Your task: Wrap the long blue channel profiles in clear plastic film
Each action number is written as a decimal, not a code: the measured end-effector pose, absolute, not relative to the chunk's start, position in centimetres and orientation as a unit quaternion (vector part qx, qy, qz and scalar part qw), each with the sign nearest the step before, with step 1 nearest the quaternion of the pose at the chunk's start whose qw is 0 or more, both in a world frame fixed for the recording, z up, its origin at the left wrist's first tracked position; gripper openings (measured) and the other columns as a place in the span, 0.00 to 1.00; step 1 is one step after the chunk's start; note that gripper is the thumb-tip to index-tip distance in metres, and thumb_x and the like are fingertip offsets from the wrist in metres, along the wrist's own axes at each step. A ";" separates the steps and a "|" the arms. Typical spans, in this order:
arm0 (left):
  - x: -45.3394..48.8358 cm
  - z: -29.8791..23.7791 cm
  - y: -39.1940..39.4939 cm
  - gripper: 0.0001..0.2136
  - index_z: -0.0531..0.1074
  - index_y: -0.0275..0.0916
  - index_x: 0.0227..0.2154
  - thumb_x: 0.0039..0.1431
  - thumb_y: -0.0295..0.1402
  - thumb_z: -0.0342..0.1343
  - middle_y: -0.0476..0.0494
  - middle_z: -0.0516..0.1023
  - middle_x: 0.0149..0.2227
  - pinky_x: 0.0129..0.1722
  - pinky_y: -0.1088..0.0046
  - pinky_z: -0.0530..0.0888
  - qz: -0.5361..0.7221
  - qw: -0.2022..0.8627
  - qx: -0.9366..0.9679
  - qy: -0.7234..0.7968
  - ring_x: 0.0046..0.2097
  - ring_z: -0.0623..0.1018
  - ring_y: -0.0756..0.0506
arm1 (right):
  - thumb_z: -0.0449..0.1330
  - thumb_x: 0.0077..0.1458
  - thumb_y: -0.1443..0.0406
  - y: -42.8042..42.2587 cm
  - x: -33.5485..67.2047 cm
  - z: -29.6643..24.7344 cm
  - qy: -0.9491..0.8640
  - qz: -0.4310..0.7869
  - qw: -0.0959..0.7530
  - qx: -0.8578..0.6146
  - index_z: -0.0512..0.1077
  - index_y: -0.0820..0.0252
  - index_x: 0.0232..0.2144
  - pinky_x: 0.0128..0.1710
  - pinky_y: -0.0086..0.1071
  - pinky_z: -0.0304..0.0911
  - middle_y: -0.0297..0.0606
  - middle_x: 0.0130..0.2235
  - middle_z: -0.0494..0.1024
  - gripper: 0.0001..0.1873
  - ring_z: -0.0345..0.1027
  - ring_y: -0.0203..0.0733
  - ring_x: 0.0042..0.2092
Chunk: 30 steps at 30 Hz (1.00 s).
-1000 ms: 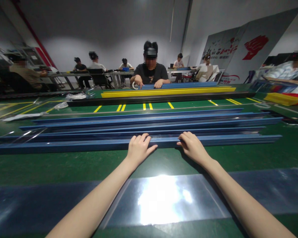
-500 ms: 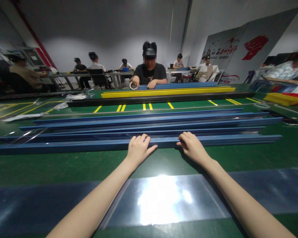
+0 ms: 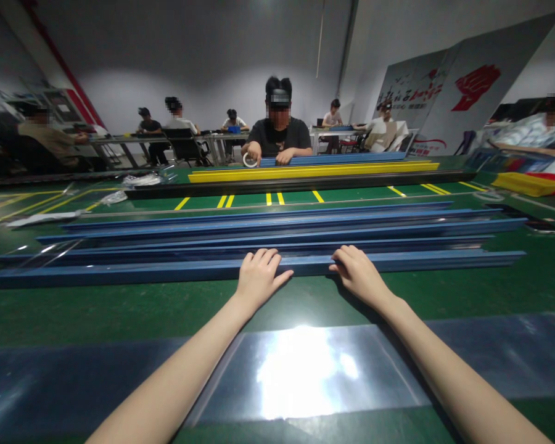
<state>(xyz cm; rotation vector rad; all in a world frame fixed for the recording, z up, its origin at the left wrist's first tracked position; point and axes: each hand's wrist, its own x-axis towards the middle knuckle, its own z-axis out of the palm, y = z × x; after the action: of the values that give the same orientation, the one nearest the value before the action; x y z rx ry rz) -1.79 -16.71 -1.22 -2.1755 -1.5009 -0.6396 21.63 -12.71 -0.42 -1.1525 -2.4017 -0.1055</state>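
Observation:
A long blue channel strip (image 3: 134,272) lies crosswise in front of me on the green table. Over its upper edge curl the fingers of my left hand (image 3: 259,274), the thumb stretched along the near side. My right hand (image 3: 355,271) grips the same strip a little to the right, its fingers bent and fingertips partly hidden. Directly behind are more blue strips (image 3: 333,229), lying roughly parallel. Beneath my forearms a shiny clear plastic sheet (image 3: 203,382) is spread across the table, with a bright glare at its middle.
Farther back lie a black strip (image 3: 305,184) and a yellow strip (image 3: 314,172). A person (image 3: 280,132) sits opposite, a white ring by one hand. Crumpled clear plastic (image 3: 141,180) is at the left. On the right are a phone (image 3: 546,228) and a yellow tray (image 3: 527,184).
My hands and the blue strips stay in place. Across the table, the person's hand with the white ring has shifted very slightly to the right.

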 end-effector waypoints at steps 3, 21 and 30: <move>-1.8 -1.3 -16.7 0.14 0.70 0.37 0.35 0.56 0.44 0.49 0.42 0.74 0.43 0.37 0.67 0.62 -0.233 0.207 -0.784 -0.537 0.44 0.71 0.43 | 0.51 0.53 0.68 -12.7 21.6 -0.4 -0.875 -0.039 0.233 -0.422 0.62 0.60 0.29 0.33 0.33 0.50 0.39 0.31 0.68 0.02 0.56 0.42 0.35; -1.7 -1.2 -16.8 0.17 0.69 0.37 0.34 0.57 0.46 0.46 0.43 0.74 0.41 0.35 0.67 0.60 -0.193 0.226 -0.778 -0.554 0.37 0.72 0.45 | 0.51 0.53 0.68 -12.7 21.6 -0.4 -0.873 -0.048 0.235 -0.424 0.63 0.60 0.28 0.33 0.32 0.50 0.39 0.31 0.68 0.03 0.56 0.42 0.34; -1.6 -0.9 -16.9 0.17 0.69 0.37 0.29 0.57 0.46 0.45 0.44 0.75 0.32 0.33 0.68 0.58 -0.181 0.226 -0.776 -0.561 0.34 0.71 0.45 | 0.51 0.53 0.67 -12.7 21.6 -0.4 -0.874 -0.048 0.232 -0.424 0.62 0.60 0.28 0.33 0.33 0.50 0.40 0.31 0.68 0.03 0.57 0.42 0.35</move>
<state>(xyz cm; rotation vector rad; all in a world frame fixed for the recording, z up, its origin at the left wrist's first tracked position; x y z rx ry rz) -1.62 -16.92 -0.95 -2.1388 -1.5472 -0.4979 21.57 -12.72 -0.43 -1.1651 -2.4026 -0.1324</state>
